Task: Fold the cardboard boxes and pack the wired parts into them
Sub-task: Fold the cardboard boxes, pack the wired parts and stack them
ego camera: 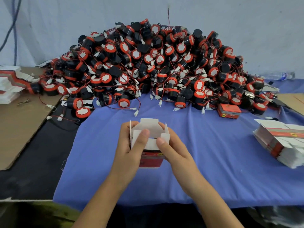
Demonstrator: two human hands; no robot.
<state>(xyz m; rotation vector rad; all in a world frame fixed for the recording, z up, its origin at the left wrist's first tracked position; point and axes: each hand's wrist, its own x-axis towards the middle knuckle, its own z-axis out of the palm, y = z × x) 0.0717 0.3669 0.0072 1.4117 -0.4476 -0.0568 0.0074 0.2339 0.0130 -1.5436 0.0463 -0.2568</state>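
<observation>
From the head camera, a small red-and-white cardboard box (150, 145) stands upright on the blue cloth (213, 162), its matte white flaps open upward. The left hand (130, 145) and right hand (174, 150) grip its sides, thumbs pressing the flaps. Beyond the box rises a heap of black-and-red cylindrical wired parts (148, 66); right of it lie flat box blanks (283, 145).

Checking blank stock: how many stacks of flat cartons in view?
2: left stack at the far-left edge; right stack on the blue cloth. The parts pile may hide more.
</observation>
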